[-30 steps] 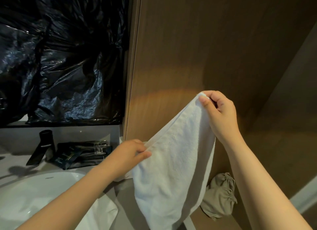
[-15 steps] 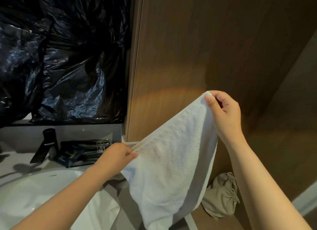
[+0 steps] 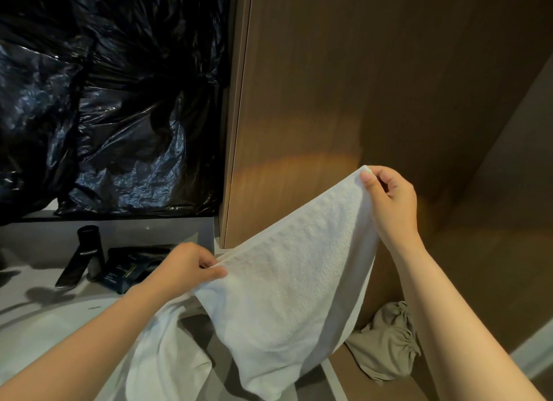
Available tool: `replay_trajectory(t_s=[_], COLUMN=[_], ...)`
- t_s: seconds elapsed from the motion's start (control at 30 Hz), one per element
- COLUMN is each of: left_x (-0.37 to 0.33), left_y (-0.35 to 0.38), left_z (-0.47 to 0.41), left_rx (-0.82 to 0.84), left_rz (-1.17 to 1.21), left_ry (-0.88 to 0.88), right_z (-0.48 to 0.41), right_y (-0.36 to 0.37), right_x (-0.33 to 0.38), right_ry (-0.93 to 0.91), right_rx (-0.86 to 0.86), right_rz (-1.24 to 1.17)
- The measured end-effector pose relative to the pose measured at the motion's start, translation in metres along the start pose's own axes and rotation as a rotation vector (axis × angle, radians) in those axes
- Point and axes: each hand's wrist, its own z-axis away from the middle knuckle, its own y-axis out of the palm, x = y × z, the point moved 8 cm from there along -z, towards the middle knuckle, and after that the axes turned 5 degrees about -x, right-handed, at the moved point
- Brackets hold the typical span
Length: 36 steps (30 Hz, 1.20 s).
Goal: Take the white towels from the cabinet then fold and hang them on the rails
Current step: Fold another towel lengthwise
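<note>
White towel (image 3: 293, 296) is up in the air in front of the wood cabinet panel (image 3: 329, 101). I've got it stretched by its top edge between both hands, and the rest hangs loose. The right hand (image 3: 392, 203) is the high one, thumb and curled fingers pinching one top corner. The left hand (image 3: 185, 272) is lower, near the dark sachets (image 3: 125, 272), fingers curled and pinching the other end of that edge. The edge slants up to the right.

My read is that this is the fold stage: the towel is out and spread, with no fold made yet. For the next move I'd level the edge, then bring the two corners together to halve it. Both pinches need to hold so the edges line up.

A second white cloth (image 3: 155, 355) lies under my left forearm, by the basin (image 3: 45, 334). It's likely another towel waiting.

No rail is in view, so hanging will mean turning first. The beige drawstring bag (image 3: 386, 349) at lower right isn't involved.
</note>
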Motion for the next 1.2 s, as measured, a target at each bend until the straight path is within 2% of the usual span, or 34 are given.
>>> replay_trajectory(t_s=[0.13, 0.3, 0.53, 0.7, 0.9, 1.1, 1.2], left_x=[0.002, 0.010, 0.038, 0.040, 0.031, 0.037, 0.051], left_y=[0.003, 0.005, 0.008, 0.013, 0.013, 0.008, -0.005], left_z=[-0.001, -0.004, -0.003, -0.004, -0.003, -0.002, 0.002], left_rx=[0.061, 0.070, -0.007, 0.056, 0.053, 0.026, -0.140], left_rz=[-0.202, -0.344, -0.165, -0.311, -0.431, -0.359, -0.074], left_ry=[0.106, 0.129, 0.037, 0.039, 0.054, 0.020, -0.022], right_z=[0.002, 0.004, 0.002, 0.003, 0.004, 0.005, 0.005], right_y=[0.004, 0.007, 0.010, 0.014, 0.017, 0.014, 0.011], right_x=[0.002, 0.002, -0.005, -0.006, -0.002, -0.003, -0.007], right_ry=[0.001, -0.003, 0.004, 0.014, 0.014, 0.027, 0.048], right_rx=[0.001, 0.001, -0.002, 0.002, 0.003, -0.019, -0.030], right_rz=[-0.004, -0.006, 0.020, 0.024, 0.020, 0.031, 0.035])
